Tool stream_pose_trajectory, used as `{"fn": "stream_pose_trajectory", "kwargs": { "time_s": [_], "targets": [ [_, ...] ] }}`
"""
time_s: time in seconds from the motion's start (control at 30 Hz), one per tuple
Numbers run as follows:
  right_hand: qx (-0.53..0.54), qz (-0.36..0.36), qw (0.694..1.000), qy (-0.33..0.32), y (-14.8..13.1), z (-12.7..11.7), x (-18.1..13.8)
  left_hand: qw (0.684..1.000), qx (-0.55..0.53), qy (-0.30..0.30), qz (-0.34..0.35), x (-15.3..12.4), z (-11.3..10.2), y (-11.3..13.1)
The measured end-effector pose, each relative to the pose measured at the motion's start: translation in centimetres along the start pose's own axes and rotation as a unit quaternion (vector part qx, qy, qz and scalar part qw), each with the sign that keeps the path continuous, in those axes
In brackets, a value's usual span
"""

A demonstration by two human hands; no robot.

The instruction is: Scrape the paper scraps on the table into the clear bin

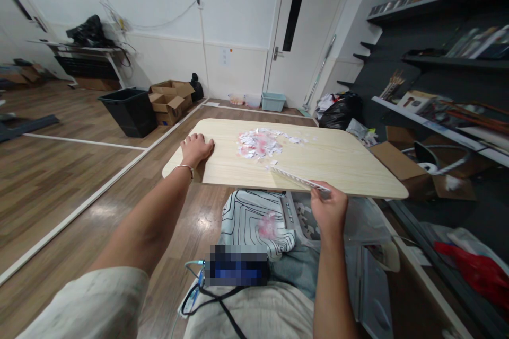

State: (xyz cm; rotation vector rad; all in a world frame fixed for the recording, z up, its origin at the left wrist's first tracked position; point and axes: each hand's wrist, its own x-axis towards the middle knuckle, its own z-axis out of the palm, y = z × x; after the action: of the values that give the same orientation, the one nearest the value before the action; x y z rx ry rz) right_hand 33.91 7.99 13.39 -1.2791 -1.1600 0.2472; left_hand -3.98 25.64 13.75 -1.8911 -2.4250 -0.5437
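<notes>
My right hand (329,206) grips one end of a long white strip (298,177) with a row of holes or notches along it. The strip slants to the left over the front part of a pale wooden tabletop (342,161). Beyond its far end lies a heap of white paper scraps (258,143) mixed with something pink, with a few scraps scattered around it. Resting on the tabletop near its left end is my left hand (195,148), palm down, fingers apart, holding nothing.
Under the table's front edge are a patterned cloth (246,222) with a pink stain and a clear plastic bin (308,220) holding pale scraps. A black trash bin (131,114) and cardboard boxes (169,100) stand far left. Shelves (421,71) line the right.
</notes>
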Motion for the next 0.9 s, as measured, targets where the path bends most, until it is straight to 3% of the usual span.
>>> {"fn": "stream_pose_trajectory", "kwargs": {
  "time_s": [0.23, 0.37, 0.67, 0.9],
  "targets": [
    [0.029, 0.067, 0.997, 0.024, -0.2, -0.7, 0.1, 1.0, -0.007, -0.002, -0.001, 0.0, 0.0, 0.0],
    [0.05, 0.056, 0.997, 0.017, -0.1, -0.6, 0.2, 1.0, -0.007, -0.003, -0.001, 0.0, 0.0, 0.0],
    [0.076, -0.029, 0.987, -0.137, -2.1, 2.1, -1.2, 1.0, 0.001, -0.005, 0.001, 0.0, -0.1, -0.1],
    [0.078, 0.031, 0.986, -0.142, -1.1, 3.0, -1.3, 1.0, -0.006, -0.004, 0.0, 0.2, 0.2, -0.3]
  ]
}}
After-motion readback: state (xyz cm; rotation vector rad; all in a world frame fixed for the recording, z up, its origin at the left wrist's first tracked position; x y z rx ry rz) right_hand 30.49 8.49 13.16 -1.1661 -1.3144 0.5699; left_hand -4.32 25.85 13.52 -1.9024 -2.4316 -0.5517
